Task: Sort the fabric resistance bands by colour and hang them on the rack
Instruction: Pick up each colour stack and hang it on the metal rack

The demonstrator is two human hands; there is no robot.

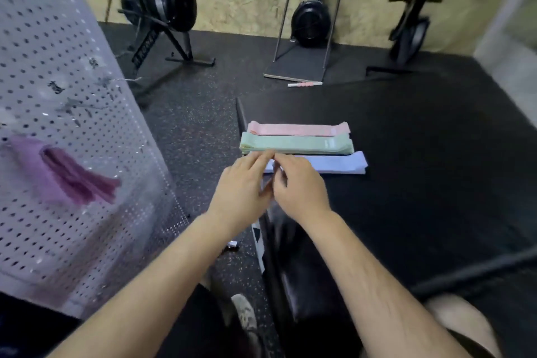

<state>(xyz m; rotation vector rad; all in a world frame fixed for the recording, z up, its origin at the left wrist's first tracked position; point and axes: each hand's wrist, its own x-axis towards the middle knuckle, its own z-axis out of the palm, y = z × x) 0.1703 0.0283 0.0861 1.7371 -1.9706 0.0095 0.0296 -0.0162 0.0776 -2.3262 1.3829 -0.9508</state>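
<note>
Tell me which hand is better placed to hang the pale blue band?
Probably the left hand: it and the right hand both touch the pale blue band, but the rack stands on its side.

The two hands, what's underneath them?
The left end of the lavender band, on the black mat, lies under the left hand and right hand. Whether either hand pinches it is hidden.

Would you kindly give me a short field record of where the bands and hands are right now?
on black mat, far to near: pink fabric band, green fabric band, pale blue fabric band
rack: white perforated rack, purple fabric band hanging on it
left hand: on pale blue band's left end, grip unclear
right hand: fingers curled on same end
</note>
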